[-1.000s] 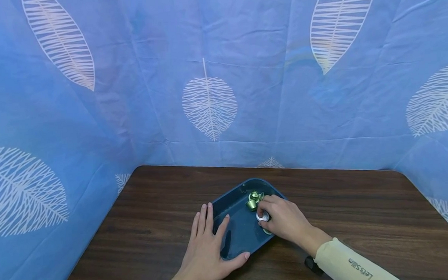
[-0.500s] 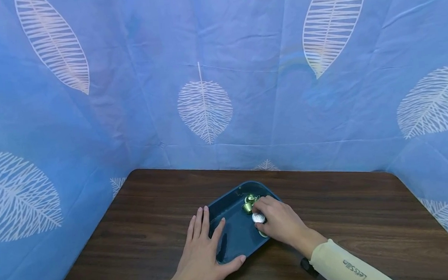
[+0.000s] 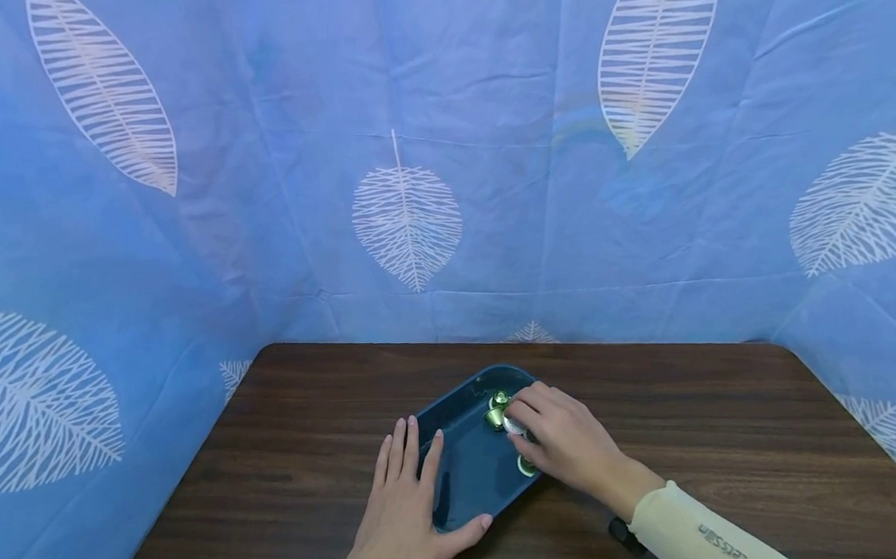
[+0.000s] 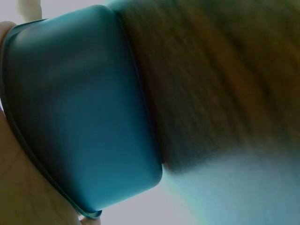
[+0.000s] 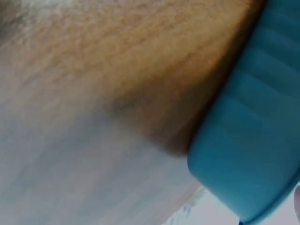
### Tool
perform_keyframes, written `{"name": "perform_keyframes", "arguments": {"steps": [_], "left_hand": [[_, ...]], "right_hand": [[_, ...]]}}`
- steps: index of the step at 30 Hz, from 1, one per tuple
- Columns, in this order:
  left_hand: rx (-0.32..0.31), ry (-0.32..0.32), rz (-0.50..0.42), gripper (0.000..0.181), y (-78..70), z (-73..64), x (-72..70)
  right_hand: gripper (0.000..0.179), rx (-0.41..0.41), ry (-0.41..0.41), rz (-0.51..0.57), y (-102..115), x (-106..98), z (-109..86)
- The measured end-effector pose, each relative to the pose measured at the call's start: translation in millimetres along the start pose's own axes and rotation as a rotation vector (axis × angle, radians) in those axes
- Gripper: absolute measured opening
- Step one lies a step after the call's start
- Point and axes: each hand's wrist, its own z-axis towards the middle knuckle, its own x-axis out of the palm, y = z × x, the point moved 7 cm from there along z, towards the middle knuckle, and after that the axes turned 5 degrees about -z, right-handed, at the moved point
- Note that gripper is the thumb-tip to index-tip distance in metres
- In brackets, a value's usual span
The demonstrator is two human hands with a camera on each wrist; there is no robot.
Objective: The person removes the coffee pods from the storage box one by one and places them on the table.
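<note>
A dark blue tray (image 3: pixel 471 470) lies at an angle on the table. My left hand (image 3: pixel 408 502) rests over its near left rim, fingers straight and spread. Inside the tray, my right hand (image 3: pixel 563 433) pinches a coffee capsule by its sides, its silver foil lid (image 3: pixel 511 425) turned up toward the head view. Just beyond the fingertips sit shiny green coffee capsules (image 3: pixel 495 417), close together. Another green capsule (image 3: pixel 527 465) lies below the right hand by the tray's right wall. The left wrist view shows the tray's outer wall (image 4: pixel 103 122) against the palm.
The dark wood table (image 3: pixel 725 434) extends around the tray. A blue cloth with white leaf prints (image 3: pixel 408 223) hangs behind and at both sides. A black wrist device (image 3: pixel 624 534) shows under the right sleeve (image 3: pixel 699 527).
My right hand has moved slightly away from me with the capsule, toward the green ones at the far end. The capsule under it now shows more. My left hand stays put.
</note>
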Motion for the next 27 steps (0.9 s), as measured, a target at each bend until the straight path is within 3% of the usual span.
{"name": "perform_keyframes", "arguments": {"steps": [4, 6, 15, 27], "left_hand": [[-0.002, 0.007, -0.004, 0.111, -0.2, -0.1, 0.8], [-0.005, 0.019, -0.007, 0.110, 0.7, -0.6, 1.9], [0.002, 0.030, -0.014, 0.108, 2.3, -0.8, 3.9], [0.023, 0.029, -0.016, 0.104, 2.7, 0.2, 2.4]], "right_hand": [[0.029, 0.025, -0.109, 0.014, -12, -19, -3.7], [0.028, 0.052, -0.126, 0.008, -19, -27, -7.1], [0.025, 0.104, -0.060, -0.086, -44, -49, -21.1], [0.027, 0.086, -0.021, -0.186, -64, -65, -51.6]]}}
